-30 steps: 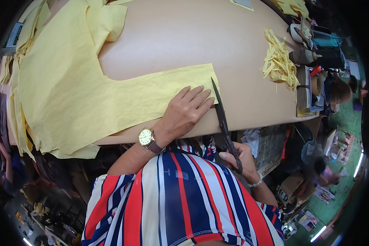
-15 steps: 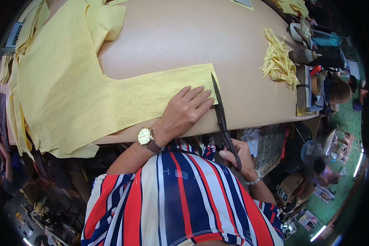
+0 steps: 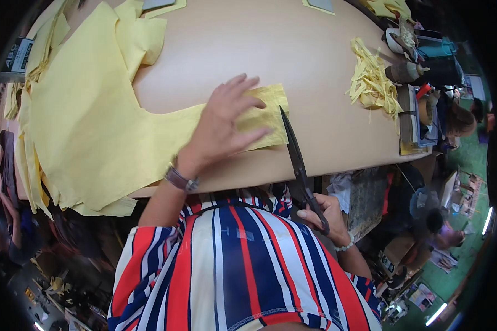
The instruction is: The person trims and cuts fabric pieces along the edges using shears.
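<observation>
A large yellow fabric piece (image 3: 94, 121) spreads over the left of the table, and its narrow strip reaches right to a straight-cut end. Over that strip is my left hand (image 3: 226, 121), fingers spread, seemingly lifted off the cloth. Its wrist wears a watch with a dark strap. My right hand (image 3: 331, 214), beaded bracelet at the wrist, grips the handles of long black scissors (image 3: 297, 157). The blades look closed, and their tip lies beside the right end of the strip.
A heap of thin yellow fabric strips (image 3: 371, 80) lies at the table's right, near a squeeze bottle (image 3: 407, 73) and stacked books (image 3: 408, 113). More yellow cloth layers (image 3: 44, 49) lie at far left. The tan table's (image 3: 337, 149) front edge runs before my body.
My left hand has risen off the strip's end and moved left, turning with its fingers spread. The scissors have shifted slightly, still in my right hand.
</observation>
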### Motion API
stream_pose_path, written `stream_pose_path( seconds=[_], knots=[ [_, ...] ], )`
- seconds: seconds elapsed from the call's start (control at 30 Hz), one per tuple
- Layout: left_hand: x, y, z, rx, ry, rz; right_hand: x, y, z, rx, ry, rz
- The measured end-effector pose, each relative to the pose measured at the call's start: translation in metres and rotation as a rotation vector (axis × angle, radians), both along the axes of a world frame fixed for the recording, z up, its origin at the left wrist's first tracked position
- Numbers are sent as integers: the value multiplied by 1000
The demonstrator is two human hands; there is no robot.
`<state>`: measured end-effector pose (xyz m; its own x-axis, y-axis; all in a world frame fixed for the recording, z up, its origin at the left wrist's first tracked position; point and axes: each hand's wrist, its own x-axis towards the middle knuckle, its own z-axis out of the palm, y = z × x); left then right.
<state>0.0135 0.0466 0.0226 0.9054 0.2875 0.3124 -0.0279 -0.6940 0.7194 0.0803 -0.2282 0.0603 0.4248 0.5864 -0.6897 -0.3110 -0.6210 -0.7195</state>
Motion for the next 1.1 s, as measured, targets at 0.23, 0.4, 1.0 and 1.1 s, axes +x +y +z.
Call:
stream_pose_path(
  seconds=[0.23,0.4,1.0,1.1],
  knots=[
    [25,58,29,-832,313,-403,2,0,-3,160,-162,115],
    [30,61,45,-738,413,-472,3,-1,-7,165,-150,129],
    [22,71,50,-733,451,-565,6,19,-8,228,-267,233],
    [22,70,49,-731,463,-559,4,19,-10,232,-253,217]
  ],
)
